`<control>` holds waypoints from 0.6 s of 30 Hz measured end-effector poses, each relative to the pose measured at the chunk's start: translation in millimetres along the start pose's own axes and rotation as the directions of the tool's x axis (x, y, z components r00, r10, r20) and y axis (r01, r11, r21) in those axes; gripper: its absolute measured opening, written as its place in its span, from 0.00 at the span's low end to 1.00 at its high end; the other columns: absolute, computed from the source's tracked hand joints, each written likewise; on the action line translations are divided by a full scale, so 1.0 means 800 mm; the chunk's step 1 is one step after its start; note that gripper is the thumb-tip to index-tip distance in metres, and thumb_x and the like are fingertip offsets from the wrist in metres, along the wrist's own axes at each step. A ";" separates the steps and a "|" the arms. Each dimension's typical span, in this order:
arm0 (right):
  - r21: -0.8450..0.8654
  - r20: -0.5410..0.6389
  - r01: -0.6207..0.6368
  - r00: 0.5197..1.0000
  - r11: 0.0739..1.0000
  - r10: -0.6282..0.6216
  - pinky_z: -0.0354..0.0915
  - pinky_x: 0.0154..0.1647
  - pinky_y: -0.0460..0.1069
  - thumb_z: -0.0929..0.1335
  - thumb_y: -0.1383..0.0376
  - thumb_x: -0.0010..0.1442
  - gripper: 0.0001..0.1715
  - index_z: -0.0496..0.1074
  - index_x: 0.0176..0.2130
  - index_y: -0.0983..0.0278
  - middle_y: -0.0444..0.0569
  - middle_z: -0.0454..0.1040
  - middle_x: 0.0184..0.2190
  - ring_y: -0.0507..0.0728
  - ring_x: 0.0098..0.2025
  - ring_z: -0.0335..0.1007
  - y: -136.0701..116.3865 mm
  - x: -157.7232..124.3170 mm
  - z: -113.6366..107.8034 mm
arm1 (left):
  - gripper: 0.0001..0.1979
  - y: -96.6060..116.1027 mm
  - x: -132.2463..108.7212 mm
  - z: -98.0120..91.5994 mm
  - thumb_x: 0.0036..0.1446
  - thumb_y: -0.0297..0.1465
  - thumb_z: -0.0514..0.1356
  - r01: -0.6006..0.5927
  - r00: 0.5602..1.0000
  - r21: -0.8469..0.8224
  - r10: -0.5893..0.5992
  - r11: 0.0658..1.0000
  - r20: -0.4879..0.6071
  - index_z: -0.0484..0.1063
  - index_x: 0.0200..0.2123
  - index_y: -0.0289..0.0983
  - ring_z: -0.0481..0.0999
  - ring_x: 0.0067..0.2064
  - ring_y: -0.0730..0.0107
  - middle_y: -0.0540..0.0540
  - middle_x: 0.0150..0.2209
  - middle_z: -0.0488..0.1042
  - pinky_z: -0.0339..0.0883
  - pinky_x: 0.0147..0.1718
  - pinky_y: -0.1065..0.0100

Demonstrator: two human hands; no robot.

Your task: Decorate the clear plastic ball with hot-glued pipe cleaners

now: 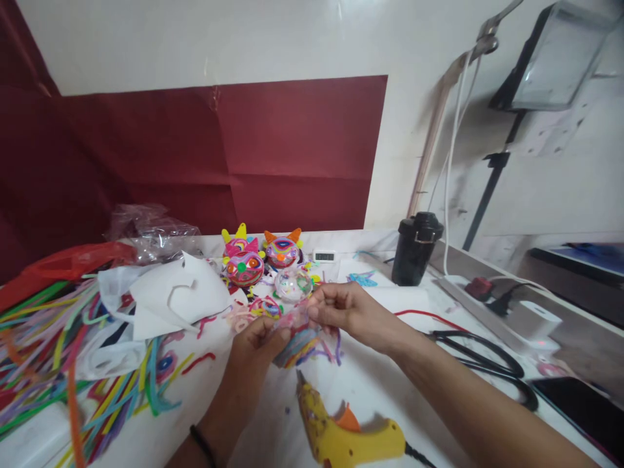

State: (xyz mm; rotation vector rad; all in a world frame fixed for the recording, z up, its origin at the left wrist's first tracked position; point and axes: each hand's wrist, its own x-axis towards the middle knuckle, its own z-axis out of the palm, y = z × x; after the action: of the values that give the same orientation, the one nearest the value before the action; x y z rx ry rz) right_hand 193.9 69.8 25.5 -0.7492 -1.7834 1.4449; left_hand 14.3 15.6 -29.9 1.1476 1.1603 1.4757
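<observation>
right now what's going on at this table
A person holds a small craft piece of coiled coloured pipe cleaners in both hands above the white table. The left hand grips it from below and the right hand pinches its top. A yellow glue gun lies nearer the person, a pile of loose pipe cleaners sits left, and decorated pieces stand behind.
</observation>
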 end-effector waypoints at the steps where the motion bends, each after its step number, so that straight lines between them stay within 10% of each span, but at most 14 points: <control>1: -0.003 -0.003 -0.003 1.000 1.000 0.003 0.56 0.20 0.43 0.73 0.61 0.48 0.11 0.72 0.28 0.67 0.40 0.68 0.18 0.47 0.18 0.59 0.000 0.000 0.000 | 0.12 -0.001 0.000 0.000 0.47 0.37 0.66 0.001 1.000 -0.003 -0.001 1.000 0.009 0.70 0.21 0.36 0.62 0.24 0.75 0.54 0.20 0.66 0.56 0.24 0.72; 18: 0.101 0.061 -0.049 0.997 0.994 0.043 0.64 0.27 0.45 0.76 0.70 0.42 0.06 0.78 0.27 0.66 0.43 0.77 0.22 0.49 0.23 0.69 0.001 -0.006 -0.001 | 0.13 0.000 -0.003 0.002 0.47 0.37 0.65 0.005 1.000 0.029 -0.005 1.000 0.005 0.66 0.22 0.36 0.60 0.24 0.74 0.55 0.20 0.63 0.55 0.24 0.71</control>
State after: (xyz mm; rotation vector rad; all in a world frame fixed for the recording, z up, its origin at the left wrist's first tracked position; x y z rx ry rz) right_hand 197.2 66.6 23.6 -0.7059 -1.7313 1.5910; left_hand 15.9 13.7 -30.2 1.1666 1.1843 1.4557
